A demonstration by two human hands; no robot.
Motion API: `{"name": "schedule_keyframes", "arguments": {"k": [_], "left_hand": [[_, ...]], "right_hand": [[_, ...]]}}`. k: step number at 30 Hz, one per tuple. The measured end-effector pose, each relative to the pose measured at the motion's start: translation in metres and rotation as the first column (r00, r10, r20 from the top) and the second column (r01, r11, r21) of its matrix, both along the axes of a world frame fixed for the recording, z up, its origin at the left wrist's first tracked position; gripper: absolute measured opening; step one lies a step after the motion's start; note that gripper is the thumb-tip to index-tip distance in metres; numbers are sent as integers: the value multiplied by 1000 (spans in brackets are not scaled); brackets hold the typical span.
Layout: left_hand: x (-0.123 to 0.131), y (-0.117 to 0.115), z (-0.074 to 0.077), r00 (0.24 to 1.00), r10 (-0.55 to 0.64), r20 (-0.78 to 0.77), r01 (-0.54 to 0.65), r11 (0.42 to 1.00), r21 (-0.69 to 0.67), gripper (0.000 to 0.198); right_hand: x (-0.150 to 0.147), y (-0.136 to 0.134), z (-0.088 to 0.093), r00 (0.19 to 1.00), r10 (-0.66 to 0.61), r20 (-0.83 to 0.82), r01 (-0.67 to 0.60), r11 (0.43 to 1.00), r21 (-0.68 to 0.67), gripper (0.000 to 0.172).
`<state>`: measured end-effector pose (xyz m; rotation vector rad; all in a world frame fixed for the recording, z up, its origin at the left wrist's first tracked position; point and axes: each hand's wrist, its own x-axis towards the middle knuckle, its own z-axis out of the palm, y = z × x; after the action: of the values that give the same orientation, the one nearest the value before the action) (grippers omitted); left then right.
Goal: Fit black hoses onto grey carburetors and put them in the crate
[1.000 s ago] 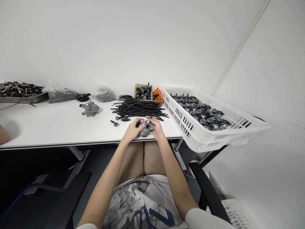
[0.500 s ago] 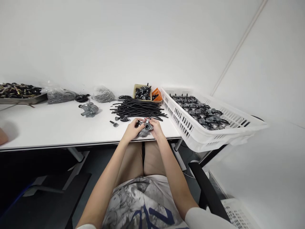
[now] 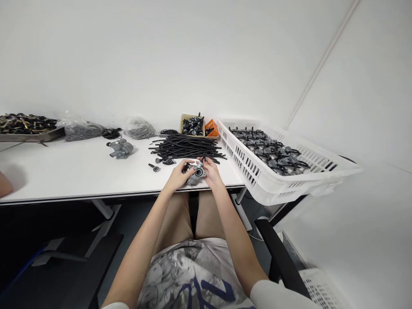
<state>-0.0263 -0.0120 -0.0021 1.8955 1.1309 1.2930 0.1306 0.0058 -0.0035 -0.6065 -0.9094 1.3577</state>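
A grey metal carburetor [image 3: 195, 177] is held just over the front edge of the table, its round bore facing me. My left hand [image 3: 177, 176] grips the carburetor from the left side, thumb across its top. On the other side, the fingers of my right hand [image 3: 210, 172] are closed at the carburetor's upper neck, around a small black cap [image 3: 204, 158] that they partly hide. Beyond both hands lies a pile of black rubber hoses [image 3: 185, 146]. Small black caps with round grey ends [image 3: 165, 160] lie left of the hands, and one loose cap [image 3: 155, 168] sits apart.
Another carburetor [image 3: 120, 148] stands left on the white table [image 3: 74, 171]. A white crate [image 3: 273, 182] of fitted carburetors is at right. Along the wall are a tan bin [image 3: 184, 116], an orange bin [image 3: 211, 127], plastic bags [image 3: 83, 129] and a metal tray [image 3: 41, 137]. Another person's hand [image 3: 4, 184] shows far left.
My right hand's fingers have shifted slightly at the carburetor's top, and more of the neck and black cap shows. My left hand keeps its hold.
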Motion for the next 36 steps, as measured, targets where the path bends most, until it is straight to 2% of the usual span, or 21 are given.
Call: {"name": "schedule_keyframes", "arguments": {"k": [7,12,14,17,20,24,26,28,30,33,34,36], "left_hand": [[-1,-2,3,990,-103,101,107,994,-35,40],[0,0,0,948,-29,317,71,990,-120,46],[-1,3,0,882,69,465,4,988,-153,48],[-6,8,1,705,175,687,-23,974,-224,48],[-14,11,4,548,178,818,93,958,-271,53],[-24,14,5,378,170,910,211,941,-264,65],[-28,15,5,275,182,944,235,940,-249,63],[-31,17,4,203,197,959,241,939,-244,55],[-33,17,4,174,195,965,237,943,-233,53],[-32,13,6,143,196,970,237,945,-225,55],[-32,12,7,135,197,971,241,944,-225,55],[-32,8,10,131,195,972,260,939,-224,54]], "right_hand": [[3,2,-3,996,85,-36,-86,996,-12,16],[4,-2,2,995,102,-13,-102,995,-14,30],[4,-3,3,997,79,-20,-80,996,-41,30],[3,-4,1,1000,10,-22,-11,998,-69,26],[-1,-1,-3,997,-64,45,66,997,-46,22],[0,16,-5,944,-166,287,155,986,60,18],[5,32,-2,866,-259,427,197,963,183,16],[12,49,2,724,-377,577,199,916,349,17],[18,65,7,497,-470,730,112,869,483,21],[19,80,12,114,-521,846,-46,848,529,21],[18,83,13,12,-526,850,-78,847,525,21],[14,86,14,-132,-542,830,-126,840,528,24]]}}
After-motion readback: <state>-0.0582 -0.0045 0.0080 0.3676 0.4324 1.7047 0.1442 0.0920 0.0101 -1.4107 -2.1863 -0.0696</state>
